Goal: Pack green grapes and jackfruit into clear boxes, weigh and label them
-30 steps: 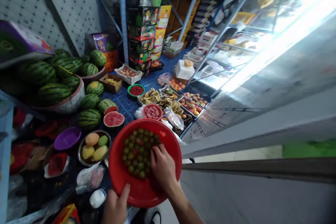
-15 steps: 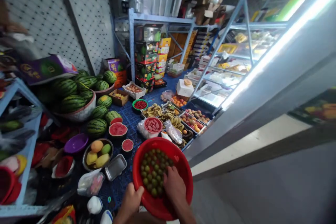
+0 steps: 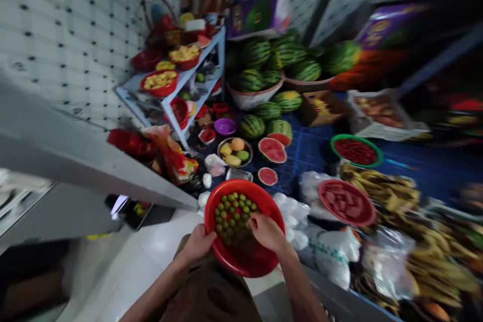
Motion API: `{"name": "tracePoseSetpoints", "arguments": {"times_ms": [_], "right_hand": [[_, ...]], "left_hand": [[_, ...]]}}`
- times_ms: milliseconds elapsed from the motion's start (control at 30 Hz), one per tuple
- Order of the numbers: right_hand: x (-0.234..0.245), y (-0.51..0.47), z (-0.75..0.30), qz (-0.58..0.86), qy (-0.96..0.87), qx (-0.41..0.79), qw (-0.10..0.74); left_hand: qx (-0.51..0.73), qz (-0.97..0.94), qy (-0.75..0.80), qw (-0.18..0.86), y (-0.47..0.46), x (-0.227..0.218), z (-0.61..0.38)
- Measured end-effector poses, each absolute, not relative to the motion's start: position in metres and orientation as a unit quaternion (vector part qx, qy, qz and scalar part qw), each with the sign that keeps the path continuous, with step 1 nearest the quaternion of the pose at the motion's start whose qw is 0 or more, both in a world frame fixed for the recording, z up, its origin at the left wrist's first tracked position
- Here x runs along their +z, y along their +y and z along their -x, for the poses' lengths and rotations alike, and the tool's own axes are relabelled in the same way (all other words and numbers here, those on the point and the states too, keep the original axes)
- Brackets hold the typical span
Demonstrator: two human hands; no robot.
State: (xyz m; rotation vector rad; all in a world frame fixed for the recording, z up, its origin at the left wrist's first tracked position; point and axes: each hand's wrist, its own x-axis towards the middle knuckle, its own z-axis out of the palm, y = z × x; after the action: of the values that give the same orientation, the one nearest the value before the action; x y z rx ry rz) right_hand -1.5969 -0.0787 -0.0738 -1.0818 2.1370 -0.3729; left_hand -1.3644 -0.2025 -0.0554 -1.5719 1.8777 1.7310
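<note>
A red plastic basin with small round green fruits inside is in front of my body. My left hand grips its near left rim, the thumb over the edge. Inside the basin, my right hand is over the right side of the fruits with its fingers curled together. Whatever those fingers may hold is hidden. Just beyond the basin lie a silver tray, a cut watermelon half and a metal bowl of mangoes and other fruit.
Whole watermelons and a larger cut half lie farther back. A blue shelf with red bowls stands at left. To the right are a pink bowl, a green-rimmed basin and bananas. A grey frame crosses at left.
My view has swung left, and the blue shelf now shows fully. The right hand has lifted a little from among the green fruits and its fingers are curled. My left hand still grips the rim.
</note>
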Motion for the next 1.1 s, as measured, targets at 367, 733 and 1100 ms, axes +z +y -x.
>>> {"name": "tracePoseSetpoints", "arguments": {"times_ms": [367,733,1100], "right_hand": [[-0.051,-0.167,1.432,0.43,0.399,-0.329,0.74],[0.067,-0.247,1.296,0.574,0.358,-0.397,0.621],[0.118,-0.424,1.143,0.807,0.456,-0.354,0.121]], "left_hand": [[0.53,0.716,0.453,-0.039,-0.21,-0.019,1.135],[0.452,0.775,0.312,-0.312,-0.173,0.029,0.942],[0.466,0.741,0.316,-0.366,-0.217,0.073,0.789]]}}
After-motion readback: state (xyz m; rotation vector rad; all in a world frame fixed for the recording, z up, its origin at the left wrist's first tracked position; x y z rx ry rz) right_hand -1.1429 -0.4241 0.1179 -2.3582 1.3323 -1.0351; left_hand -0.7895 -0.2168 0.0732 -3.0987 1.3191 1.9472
